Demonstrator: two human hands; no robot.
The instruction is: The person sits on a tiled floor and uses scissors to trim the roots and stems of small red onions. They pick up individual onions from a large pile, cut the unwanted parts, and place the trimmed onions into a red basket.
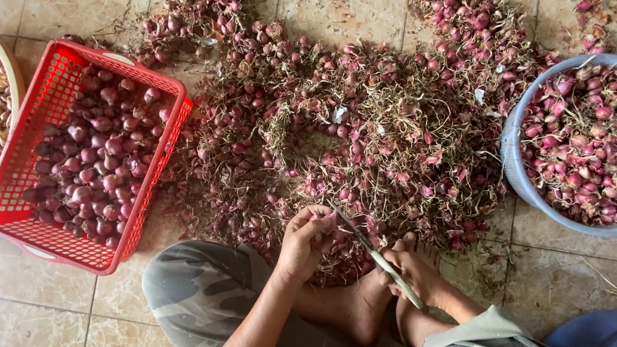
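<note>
Item: floor-level sorting of shallots, seen from above.

Left hand [303, 238]: closed around a shallot [342, 194] at the near edge of the heap; the bulb is pinched at the fingertips, mostly hidden.

Right hand [413, 272]: clenched on the pale handle of a knife [369, 248]. The blade's long axis is run diagonally, from the right hand up and leftward to the held bulb, where its tip is met. The bulb is thus placed just beyond the left fingertips, the left hand being the nearer; the right hand is kept apart by the knife's length.

Heap of shallots [366, 127]: stalks and roots attached, spread over the tiled floor [23, 342] directly ahead of the hands.

Red crate [21, 224]: set at the left, part-filled with clean bulbs.

Pale round basket [5, 69]: at the far left corner, filled with brownish pieces.

Blue-grey basin [515, 164]: at the right edge, filled with untrimmed bulbs.

Crossed legs and a bare foot [356, 309]: seen below the hands.
</note>
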